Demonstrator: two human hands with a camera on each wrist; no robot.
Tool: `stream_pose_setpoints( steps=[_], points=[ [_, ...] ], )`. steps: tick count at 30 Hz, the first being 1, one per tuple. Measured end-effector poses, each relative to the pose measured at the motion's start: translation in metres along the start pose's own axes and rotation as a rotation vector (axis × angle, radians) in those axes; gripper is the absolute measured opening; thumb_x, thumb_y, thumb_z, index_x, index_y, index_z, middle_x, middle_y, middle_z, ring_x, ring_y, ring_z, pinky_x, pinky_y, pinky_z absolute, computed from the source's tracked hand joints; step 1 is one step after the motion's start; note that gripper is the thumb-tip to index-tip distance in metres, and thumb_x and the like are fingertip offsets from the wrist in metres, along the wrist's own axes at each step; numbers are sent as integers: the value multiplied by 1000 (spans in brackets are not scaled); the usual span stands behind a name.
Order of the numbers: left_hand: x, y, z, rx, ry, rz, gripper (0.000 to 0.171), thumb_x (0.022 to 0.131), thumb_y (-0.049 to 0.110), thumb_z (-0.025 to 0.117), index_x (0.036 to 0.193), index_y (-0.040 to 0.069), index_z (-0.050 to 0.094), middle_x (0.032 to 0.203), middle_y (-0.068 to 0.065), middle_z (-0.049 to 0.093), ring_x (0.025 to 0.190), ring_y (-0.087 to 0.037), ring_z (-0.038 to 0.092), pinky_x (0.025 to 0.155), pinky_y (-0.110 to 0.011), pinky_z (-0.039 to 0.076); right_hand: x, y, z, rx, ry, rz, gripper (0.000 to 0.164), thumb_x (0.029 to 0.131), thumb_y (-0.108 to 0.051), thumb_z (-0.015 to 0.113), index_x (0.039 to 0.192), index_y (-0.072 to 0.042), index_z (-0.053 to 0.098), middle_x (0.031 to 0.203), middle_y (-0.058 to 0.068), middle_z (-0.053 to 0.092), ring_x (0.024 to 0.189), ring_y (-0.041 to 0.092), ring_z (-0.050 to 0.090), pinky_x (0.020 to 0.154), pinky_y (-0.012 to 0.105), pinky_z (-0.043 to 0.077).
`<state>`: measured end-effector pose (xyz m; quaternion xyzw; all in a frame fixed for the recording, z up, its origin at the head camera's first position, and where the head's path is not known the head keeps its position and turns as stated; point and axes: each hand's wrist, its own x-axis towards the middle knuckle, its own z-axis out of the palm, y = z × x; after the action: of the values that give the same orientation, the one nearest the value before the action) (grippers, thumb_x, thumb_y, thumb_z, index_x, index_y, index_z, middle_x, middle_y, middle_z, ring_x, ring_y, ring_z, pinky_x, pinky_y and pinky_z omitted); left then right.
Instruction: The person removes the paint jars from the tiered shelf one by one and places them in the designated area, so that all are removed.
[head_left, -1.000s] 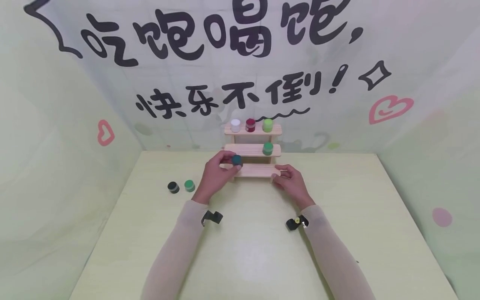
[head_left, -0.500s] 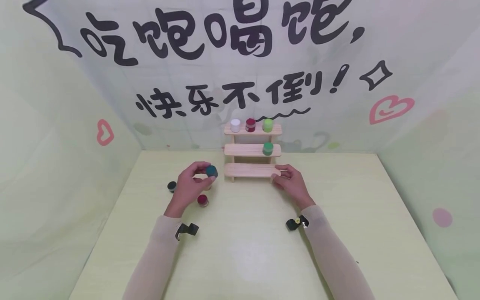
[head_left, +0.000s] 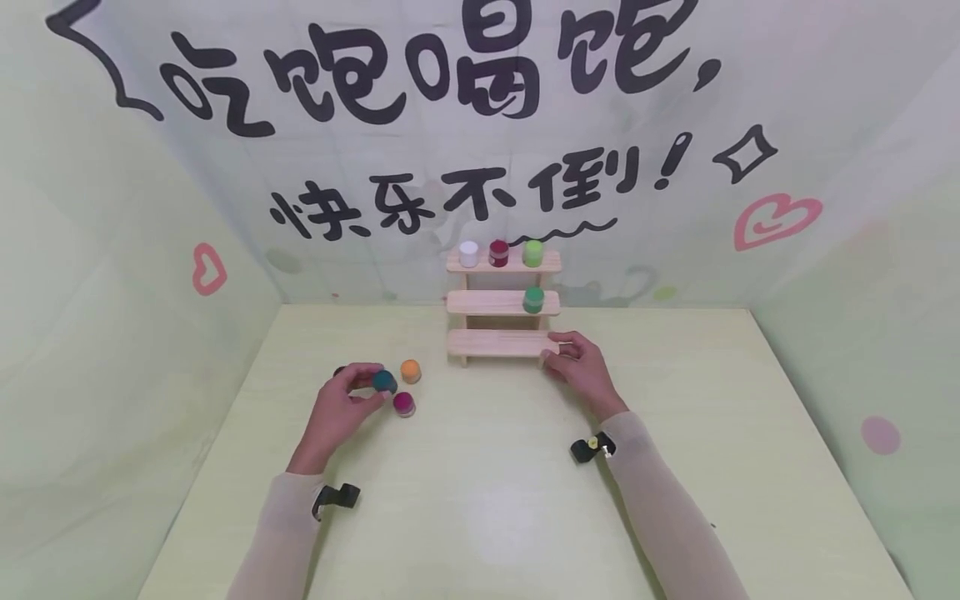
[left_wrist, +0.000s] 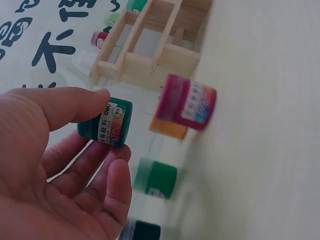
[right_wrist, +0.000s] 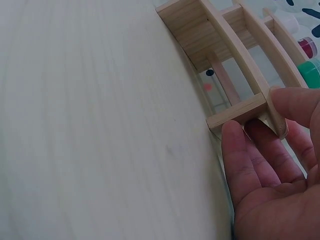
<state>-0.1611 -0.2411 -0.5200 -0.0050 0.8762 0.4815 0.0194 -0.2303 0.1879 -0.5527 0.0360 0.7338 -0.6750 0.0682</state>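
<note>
Teal jar (head_left: 385, 381) moved left beside pink jar (head_left: 405, 404), orange jar (head_left: 410, 371).

A teal jar (head_left: 385, 381), an orange jar (head_left: 410, 371), a magenta jar (head_left: 405, 404), a pale wood rack (head_left: 498, 342).

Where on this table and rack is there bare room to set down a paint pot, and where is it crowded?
The bottom shelf is bare up to where the right hand grips its end. The middle shelf is free left of the green pot. The table is bare between the forearms. It is crowded around the left hand, which holds the teal pot beside the orange pot and pink pot.
</note>
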Motion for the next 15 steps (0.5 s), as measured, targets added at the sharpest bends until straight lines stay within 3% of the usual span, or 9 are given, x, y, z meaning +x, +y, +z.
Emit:
stream_pose_setpoints(
  steps=[9,15],
  points=[
    [-8,-26,-4,105,-36,-56,44,94,19,81,135,13,64,131,-15,72,124,-34,67,102,-50,56,-1,-1,0,-5,11,-2,47,96,-18,80,138,-10,63,99,2,73,91,11,75,86,28,64],
    [-9,-34,-3,165,-55,-76,43,94,19,80,134,14,64,124,-15,73,118,-34,69,101,-54,53,0,1,0,-5,10,7,47,96,-20,80,139,-10,63,102,2,73,92,10,76,87,28,64]
  ],
)
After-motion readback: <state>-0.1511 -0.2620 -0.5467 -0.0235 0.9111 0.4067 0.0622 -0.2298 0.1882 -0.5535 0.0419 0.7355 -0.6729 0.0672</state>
